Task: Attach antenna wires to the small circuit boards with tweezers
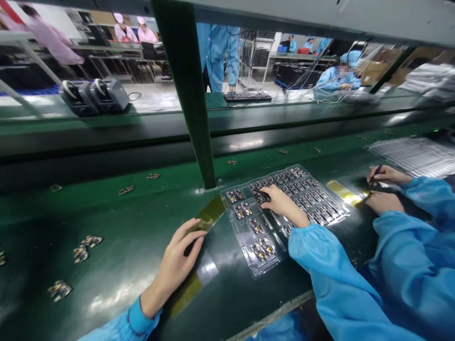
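Spreading across the foreground, a glossy dark-green work surface (pixel 137 239) is carrying all items under review, and a slanting dark-green post (pixel 185 85) is standing on it beyond the tray. A clear plastic compartmented tray (pixel 243 233) is lying right of centre, at an angle, its cells holding rows of small circuit boards; the far and right-hand cells are showing denser filling than those at the near left. At the right edge, a co-worker in blue sleeves (pixel 408 241) is working close by, both hands near a second yellow-amber translucent strip (pixel 343 192) beside the tray. The wearer's left hand (pixel 177 258) is resting left of the tray with fingers curled, thumb near the fingers; whether they are clamping anything cannot be told. The wearer's right hand (pixel 280 202) is reaching over the tray's upper left part, index finger and thumb pointing at the cells; a dark, thin item is showing at the fingertips, but whether the grip is closed on it cannot be told. A yellow-amber translucent film strip (pixel 212 211) is lying at the left fingertips, reaching the tray's edge. Small loose circuit boards (pixel 59 290) are lying scattered on the surface, well left of the left hand.
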A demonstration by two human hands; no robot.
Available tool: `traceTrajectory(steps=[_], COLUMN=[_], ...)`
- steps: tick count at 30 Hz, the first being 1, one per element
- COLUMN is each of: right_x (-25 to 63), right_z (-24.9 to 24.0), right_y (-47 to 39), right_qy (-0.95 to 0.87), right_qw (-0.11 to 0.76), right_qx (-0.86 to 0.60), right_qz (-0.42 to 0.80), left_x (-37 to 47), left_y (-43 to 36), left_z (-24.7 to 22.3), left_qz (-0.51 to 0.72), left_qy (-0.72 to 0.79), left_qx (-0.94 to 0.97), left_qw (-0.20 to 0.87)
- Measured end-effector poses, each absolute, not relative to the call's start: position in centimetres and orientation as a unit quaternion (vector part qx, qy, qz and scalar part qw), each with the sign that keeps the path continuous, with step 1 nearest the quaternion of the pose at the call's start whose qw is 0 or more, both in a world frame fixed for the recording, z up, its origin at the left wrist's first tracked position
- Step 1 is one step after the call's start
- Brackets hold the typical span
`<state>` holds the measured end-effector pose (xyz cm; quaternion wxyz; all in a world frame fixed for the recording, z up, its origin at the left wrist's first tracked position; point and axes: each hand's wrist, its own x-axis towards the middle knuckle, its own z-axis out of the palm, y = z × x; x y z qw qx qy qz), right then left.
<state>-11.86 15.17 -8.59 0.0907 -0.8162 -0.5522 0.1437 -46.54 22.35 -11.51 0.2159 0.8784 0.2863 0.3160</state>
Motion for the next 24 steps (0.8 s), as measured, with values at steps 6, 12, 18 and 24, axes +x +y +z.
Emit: traceTrajectory(steps=[6,12,18,24], right_x=[-12.1,-12.1,-11.2,-10.8], right_z=[-8.5,-8.7,-8.9,-8.9], right_y=[14.8,14.7,15.1,15.3], right_qy=[-0.559,-0.566,-0.587,-0.597], right_qw=[0.089,0.092,0.097,0.093], right_qx=[-0.813,-0.809,-0.792,-0.783], right_qz=[0.134,0.129,0.139,0.149], left_x=[-46.3,-46.5,-46.9,-46.9], left_y=[21.2,21.0,21.0,21.1], left_z=[-11.9,-11.9,-11.8,-11.9], left_qz=[0.288,0.273,0.274,0.259], left_qy=[0.256,0.258,0.261,0.264], left_qx=[0.889,0.888,0.883,0.881], left_qw=[0.248,0.267,0.278,0.293])
